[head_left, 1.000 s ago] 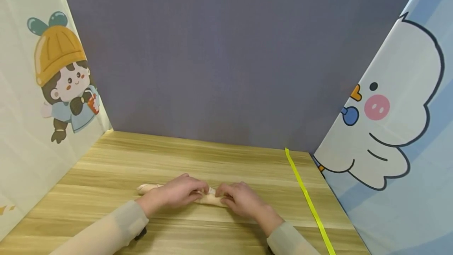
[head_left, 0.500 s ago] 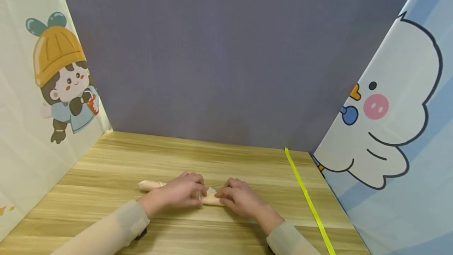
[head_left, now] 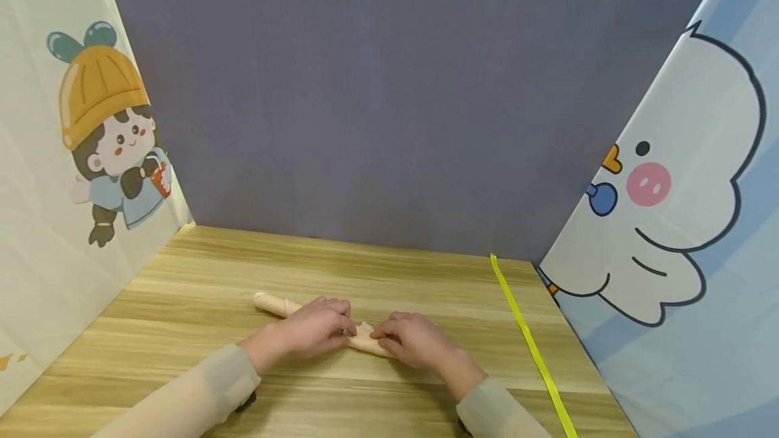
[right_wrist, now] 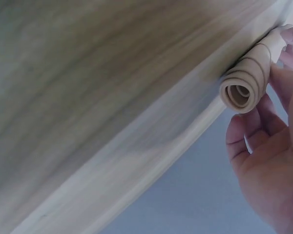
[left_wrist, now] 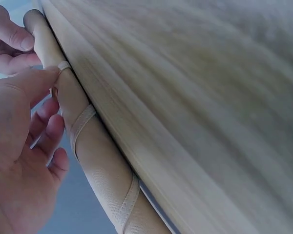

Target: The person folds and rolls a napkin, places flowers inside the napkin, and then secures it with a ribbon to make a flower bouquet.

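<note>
A grey backdrop stands behind everything. The right panel bears a white cartoon bird, and the left panel a cartoon figure in a yellow hat. Between them lies the wood-grained table. The left sleeve and right sleeve, both pale, reach in over its near edge. A yellow strip runs down the table's right side. The beige roll lies at a slant on the table's near half, its left end farther from the person; spiral seams wind along it, and its right end shows nested layers. The left hand pinches the roll around its middle, thumb on top, the lower fingers loosely bent. Just beside it, the right hand pinches the roll near its right end. Between the hands, a small flap sticks up.
</note>
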Action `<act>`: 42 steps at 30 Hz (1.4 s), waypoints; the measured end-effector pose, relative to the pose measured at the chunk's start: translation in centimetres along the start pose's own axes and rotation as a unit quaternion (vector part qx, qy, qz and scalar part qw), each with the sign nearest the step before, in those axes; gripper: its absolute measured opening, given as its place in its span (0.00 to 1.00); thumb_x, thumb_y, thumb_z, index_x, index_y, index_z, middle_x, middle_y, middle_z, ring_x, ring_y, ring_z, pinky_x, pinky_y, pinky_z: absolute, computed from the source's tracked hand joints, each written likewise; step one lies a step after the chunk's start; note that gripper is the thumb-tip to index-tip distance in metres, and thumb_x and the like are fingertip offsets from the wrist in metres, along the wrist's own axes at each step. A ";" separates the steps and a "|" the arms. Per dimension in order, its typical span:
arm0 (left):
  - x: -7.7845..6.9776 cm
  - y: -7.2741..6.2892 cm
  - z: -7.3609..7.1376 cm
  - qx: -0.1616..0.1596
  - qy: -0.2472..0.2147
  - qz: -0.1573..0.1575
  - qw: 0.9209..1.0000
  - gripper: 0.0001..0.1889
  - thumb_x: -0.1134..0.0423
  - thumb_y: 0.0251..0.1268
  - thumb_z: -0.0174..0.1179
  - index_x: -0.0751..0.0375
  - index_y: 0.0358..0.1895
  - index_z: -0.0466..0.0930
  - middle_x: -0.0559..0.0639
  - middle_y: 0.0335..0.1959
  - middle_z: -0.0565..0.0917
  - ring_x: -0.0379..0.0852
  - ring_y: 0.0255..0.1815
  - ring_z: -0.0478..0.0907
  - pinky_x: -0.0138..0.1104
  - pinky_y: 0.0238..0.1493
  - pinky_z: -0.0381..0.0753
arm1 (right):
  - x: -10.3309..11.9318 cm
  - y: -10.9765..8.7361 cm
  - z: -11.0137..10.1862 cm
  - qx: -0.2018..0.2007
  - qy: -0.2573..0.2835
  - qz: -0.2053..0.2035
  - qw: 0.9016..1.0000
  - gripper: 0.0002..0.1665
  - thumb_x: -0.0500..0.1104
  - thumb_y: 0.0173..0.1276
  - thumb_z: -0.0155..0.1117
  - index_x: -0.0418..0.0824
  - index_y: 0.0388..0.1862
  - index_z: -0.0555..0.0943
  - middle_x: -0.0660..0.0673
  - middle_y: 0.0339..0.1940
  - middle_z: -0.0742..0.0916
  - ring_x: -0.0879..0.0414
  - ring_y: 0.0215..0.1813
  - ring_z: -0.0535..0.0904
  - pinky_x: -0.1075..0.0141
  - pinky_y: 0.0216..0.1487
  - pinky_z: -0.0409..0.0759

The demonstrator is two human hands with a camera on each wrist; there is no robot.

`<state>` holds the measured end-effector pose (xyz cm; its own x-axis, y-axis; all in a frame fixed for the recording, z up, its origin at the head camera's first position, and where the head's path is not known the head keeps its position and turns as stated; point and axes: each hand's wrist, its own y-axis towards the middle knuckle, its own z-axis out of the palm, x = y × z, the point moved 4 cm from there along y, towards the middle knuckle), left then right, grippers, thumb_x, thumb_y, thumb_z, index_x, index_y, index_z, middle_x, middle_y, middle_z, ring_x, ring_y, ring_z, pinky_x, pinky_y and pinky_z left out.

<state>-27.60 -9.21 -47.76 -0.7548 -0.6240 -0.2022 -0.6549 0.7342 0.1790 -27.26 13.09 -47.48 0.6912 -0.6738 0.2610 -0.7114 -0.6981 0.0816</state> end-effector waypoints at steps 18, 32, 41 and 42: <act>0.2 0.4 -0.3 -0.010 -0.039 -0.007 0.999 0.09 0.58 0.77 0.70 0.45 0.55 0.90 0.34 0.45 0.91 0.32 0.47 0.84 0.38 0.54 0.71 | -0.4 -0.4 0.5 -0.042 -0.010 -0.011 0.999 0.14 0.46 0.82 0.70 0.51 0.62 0.88 0.54 0.47 0.93 0.65 0.43 0.86 0.66 0.46 0.85; 0.2 0.9 -0.2 -0.002 -0.019 -0.021 1.000 0.05 0.56 0.77 0.71 0.43 0.50 0.94 0.36 0.47 0.86 0.34 0.47 0.76 0.38 0.52 0.70 | -0.6 -0.8 0.6 -0.035 -0.004 0.015 0.999 0.13 0.48 0.83 0.68 0.55 0.61 0.90 0.57 0.49 0.87 0.65 0.49 0.80 0.65 0.53 0.82; -0.1 0.8 -0.3 0.000 -0.055 -0.025 0.998 0.09 0.55 0.77 0.71 0.51 0.50 0.95 0.36 0.37 0.78 0.30 0.37 0.70 0.32 0.46 0.75 | -0.6 -0.5 0.2 -0.016 0.006 0.021 1.000 0.15 0.46 0.84 0.66 0.52 0.64 0.91 0.57 0.47 0.86 0.67 0.43 0.74 0.69 0.47 0.77; 0.0 0.8 -0.3 0.004 -0.066 -0.032 0.997 0.08 0.56 0.77 0.71 0.52 0.51 0.95 0.37 0.37 0.78 0.29 0.37 0.70 0.31 0.45 0.77 | -0.6 -0.5 0.2 -0.010 0.011 0.023 1.000 0.15 0.46 0.85 0.65 0.52 0.64 0.90 0.57 0.47 0.86 0.68 0.42 0.74 0.69 0.46 0.77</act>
<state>-28.09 -8.68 -47.35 -0.7004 -0.6288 -0.3378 -0.7003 0.6968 0.1550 -27.28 13.79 -47.83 0.6547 -0.6999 0.2855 -0.7451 -0.6612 0.0877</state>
